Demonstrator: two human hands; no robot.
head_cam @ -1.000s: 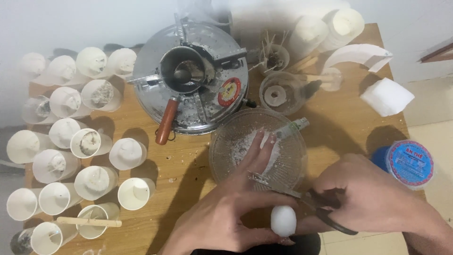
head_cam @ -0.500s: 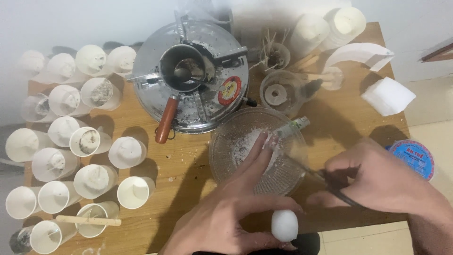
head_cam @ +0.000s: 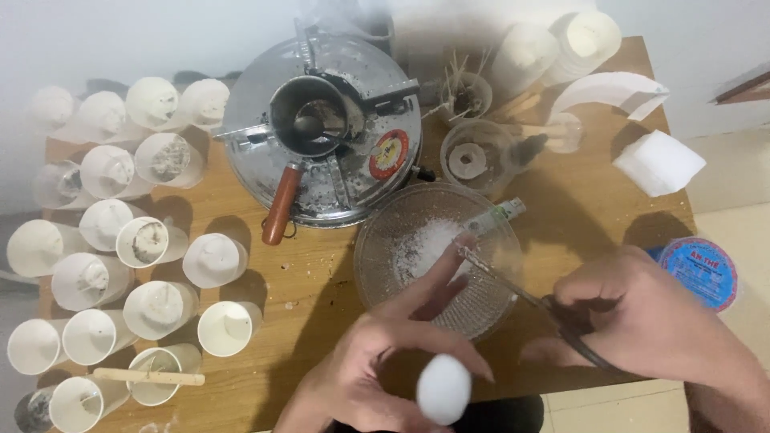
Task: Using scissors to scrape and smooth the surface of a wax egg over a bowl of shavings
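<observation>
Now, white ball: a small smooth white ball [head_cam: 443, 389] sits in the left hand [head_cam: 377, 361], low in the view, over the near edge of the bench [head_cam: 305, 305]
Left grip: closed round the ball with thumb and lower fingers, while the forefinger stretches out toward the bowl and meets the tip of the scissors
Right grip: the right hand [head_cam: 642, 321] is closed through the handles of a pair of scissors [head_cam: 521, 293]; the blades look nearly together, pointing up-left across the bowl's rim
Step in hand: by my reading, trimming or picking at something fine at the left fingertip, above the bowl; what lies between the blades is too small to tell
Next move calls for: I judge a steady left hand and a small careful action of the blades close to the finger, with the ball kept from slipping
Bowl: a clear ribbed bowl [head_cam: 385, 273] holds white flakes or powder, with a thin tube [head_cam: 496, 216] resting on its far rim
Metal pot: a round steel pot [head_cam: 249, 120] stands behind the bowl, a dark ladle cup with a brown handle [head_cam: 281, 204] lying across it
Cups: many white paper cups [head_cam: 152, 244] crowd the left of the bench, some filled white, one with a wooden stick [head_cam: 148, 376] across it
Right side: a white foam block [head_cam: 659, 163], a round blue and red lid [head_cam: 699, 273], a clear cup [head_cam: 473, 156]
Surface: wooden bench, speckled with white crumbs
Room: pale wall behind, pale tiled floor at right
</observation>
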